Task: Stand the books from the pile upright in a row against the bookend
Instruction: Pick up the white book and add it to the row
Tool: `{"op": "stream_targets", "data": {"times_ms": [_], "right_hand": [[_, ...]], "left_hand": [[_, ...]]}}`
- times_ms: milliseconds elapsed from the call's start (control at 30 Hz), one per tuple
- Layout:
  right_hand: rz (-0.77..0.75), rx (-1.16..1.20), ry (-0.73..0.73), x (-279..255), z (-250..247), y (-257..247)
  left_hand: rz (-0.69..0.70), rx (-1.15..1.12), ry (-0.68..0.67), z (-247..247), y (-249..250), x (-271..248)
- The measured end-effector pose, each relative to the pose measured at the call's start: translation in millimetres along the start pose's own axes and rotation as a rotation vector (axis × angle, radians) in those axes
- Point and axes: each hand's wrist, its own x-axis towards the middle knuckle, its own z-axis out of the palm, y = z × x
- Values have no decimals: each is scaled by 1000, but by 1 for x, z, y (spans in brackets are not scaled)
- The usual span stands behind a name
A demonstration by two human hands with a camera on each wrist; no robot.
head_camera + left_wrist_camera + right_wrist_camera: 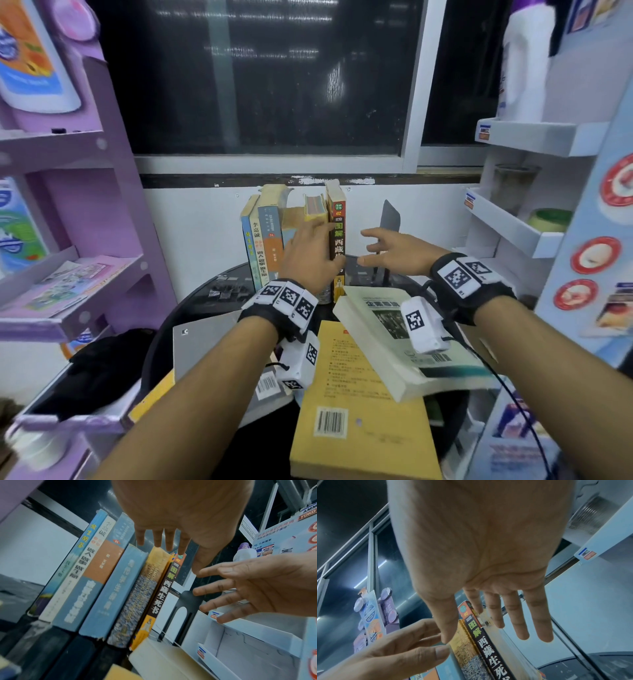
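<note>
Behind our round black table (191, 301) is a dark window (260, 75) and a white wall.

Our left hand (310, 255) has straight fingers and holds nothing. Its fingers lie flat on the spines of the standing books (274, 236), near their tops. In the left wrist view the fingertips (169, 546) reach up by the top edges of the books.

Our right hand (394, 251) is also wide open, with its fingers spread apart. It holds nothing. It hangs in the air, just to the right of the row and in front of the black bookend (388, 222).

Six books stand in the row. They lean a bit to one side in the left wrist view. The last one on the right is a dark book with an orange top (337, 240). It stands apart from the bookend, with a gap between them.

Closer to us, more books lie flat in a pile. A white book (387, 329) lies on top of a yellow book (359, 411). A grey book (202, 346) lies to the left of them.

On our left is a purple shelf (68, 205). On our right is a white shelf (524, 226).
</note>
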Motion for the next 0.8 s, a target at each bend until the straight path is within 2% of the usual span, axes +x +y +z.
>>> {"op": "stream_targets", "data": {"times_ms": [100, 233, 400, 533, 633, 800], "right_hand": [[59, -49, -36, -14, 0, 11], [129, -57, -79, -35, 0, 29], [210, -115, -124, -54, 3, 49], [277, -91, -148, -56, 12, 65], [310, -108, -178, -55, 16, 75], [361, -111, -191, -54, 17, 82]], "left_hand": [[-90, -60, -125, 7, 10, -9], [-290, -207, -419, 23, 15, -14], [-497, -325, -660, 34, 27, -24], [-569, -304, -716, 46, 31, -30], [-540, -259, -752, 51, 28, -35], [-532, -227, -710, 53, 28, -40]]}}
